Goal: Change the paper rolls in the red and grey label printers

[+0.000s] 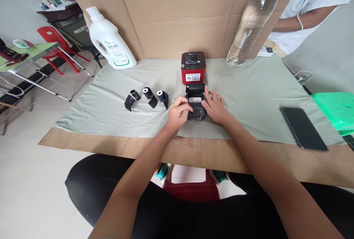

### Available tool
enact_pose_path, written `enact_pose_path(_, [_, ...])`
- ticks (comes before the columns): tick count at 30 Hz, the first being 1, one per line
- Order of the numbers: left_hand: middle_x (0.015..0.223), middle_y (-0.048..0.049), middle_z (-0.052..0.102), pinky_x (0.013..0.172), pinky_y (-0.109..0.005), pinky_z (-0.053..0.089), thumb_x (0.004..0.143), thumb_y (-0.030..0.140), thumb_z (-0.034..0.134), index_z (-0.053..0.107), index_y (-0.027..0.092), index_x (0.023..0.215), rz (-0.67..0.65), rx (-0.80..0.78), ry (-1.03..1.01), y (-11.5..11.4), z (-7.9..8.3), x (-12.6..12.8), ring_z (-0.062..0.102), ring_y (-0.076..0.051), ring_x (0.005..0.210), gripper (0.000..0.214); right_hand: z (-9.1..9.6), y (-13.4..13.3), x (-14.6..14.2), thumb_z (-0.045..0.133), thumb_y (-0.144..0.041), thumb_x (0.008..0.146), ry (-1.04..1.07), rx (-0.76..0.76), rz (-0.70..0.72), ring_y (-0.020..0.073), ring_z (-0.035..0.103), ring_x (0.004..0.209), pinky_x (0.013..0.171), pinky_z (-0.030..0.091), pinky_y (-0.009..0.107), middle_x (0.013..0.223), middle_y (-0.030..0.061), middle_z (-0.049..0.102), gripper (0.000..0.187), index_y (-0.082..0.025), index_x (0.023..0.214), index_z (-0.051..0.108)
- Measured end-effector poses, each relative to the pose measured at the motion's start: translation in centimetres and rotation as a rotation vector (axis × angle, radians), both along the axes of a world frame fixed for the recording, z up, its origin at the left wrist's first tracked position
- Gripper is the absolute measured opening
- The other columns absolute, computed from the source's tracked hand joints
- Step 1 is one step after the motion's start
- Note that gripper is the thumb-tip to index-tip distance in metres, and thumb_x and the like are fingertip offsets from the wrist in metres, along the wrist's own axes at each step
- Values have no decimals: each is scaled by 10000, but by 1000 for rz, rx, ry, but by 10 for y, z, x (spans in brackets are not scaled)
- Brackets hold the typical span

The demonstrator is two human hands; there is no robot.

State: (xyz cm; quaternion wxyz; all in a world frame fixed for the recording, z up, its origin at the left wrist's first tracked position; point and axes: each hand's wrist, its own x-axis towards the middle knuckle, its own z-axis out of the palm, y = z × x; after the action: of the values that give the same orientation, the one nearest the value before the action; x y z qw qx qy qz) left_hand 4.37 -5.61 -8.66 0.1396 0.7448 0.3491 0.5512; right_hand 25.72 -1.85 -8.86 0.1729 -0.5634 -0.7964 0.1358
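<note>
A small black portable printer (204,113) lies on the cloth in front of me with its lid (195,89) raised. Inside sits a white paper roll (195,100), and a dark paper strip (195,111) runs from it over the printer's front. My left hand (177,113) is closed at the strip's left edge, fingers curled and the tips resting on it. At the printer's right side, my right hand (215,107) steadies it, thumb by the roll and index finger by the lid. Several black paper rolls (148,92) with loose ends lie to the left.
A red and black boxy printer (193,68) stands just behind. Farther back are a white detergent bottle (110,43) and a clear water bottle (253,21) against cardboard (177,6). A phone (303,128) lies right, near a green stool (332,108). Another person's arm (304,19) shows beyond.
</note>
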Motion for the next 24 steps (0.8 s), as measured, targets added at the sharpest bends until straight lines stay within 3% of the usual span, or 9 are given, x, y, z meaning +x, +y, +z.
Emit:
enact_pose_path(11, [893, -30, 565, 697, -280, 483, 904, 54, 494, 724, 196, 725, 16, -17, 35, 1, -1, -1, 574, -129, 753, 324, -4, 1, 1, 167, -503, 1060, 30, 23, -5, 367, 441, 1352, 1141, 335, 583, 1487, 190, 472, 698, -242, 1696, 286])
enact_pose_path(15, [891, -26, 579, 696, -266, 486, 897, 44, 491, 723, 197, 736, 8, -5, 35, 0, -1, 0, 586, -125, 762, 320, -5, 2, 2, 213, -473, 1060, 162, 60, -44, 342, 515, 1294, 1149, 353, 581, 1407, 168, 528, 645, -271, 1620, 462])
enact_pose_path(17, [886, -24, 582, 673, -255, 477, 900, 44, 484, 721, 195, 735, 6, 1, 37, 0, -1, 0, 587, -121, 755, 325, 1, 4, 1, 299, -462, 1045, 257, 98, -46, 324, 564, 1248, 1126, 406, 535, 1323, 165, 574, 600, -244, 1514, 603])
enact_pose_path(20, [875, -22, 588, 642, -244, 460, 896, 46, 478, 721, 196, 735, -5, 6, 34, 0, -2, 1, 580, -116, 732, 328, 23, 13, -2, 470, -433, 989, 290, 105, -35, 274, 651, 1017, 967, 515, 432, 1156, 142, 652, 466, -217, 1262, 779])
enact_pose_path(24, [866, -21, 597, 653, -244, 465, 883, 52, 482, 721, 199, 728, -2, 4, 31, 0, -3, 1, 582, -116, 726, 321, 55, 41, -12, 625, -341, 896, 21, -48, 60, 243, 658, 870, 786, 511, 363, 1022, 113, 733, 253, -228, 974, 838])
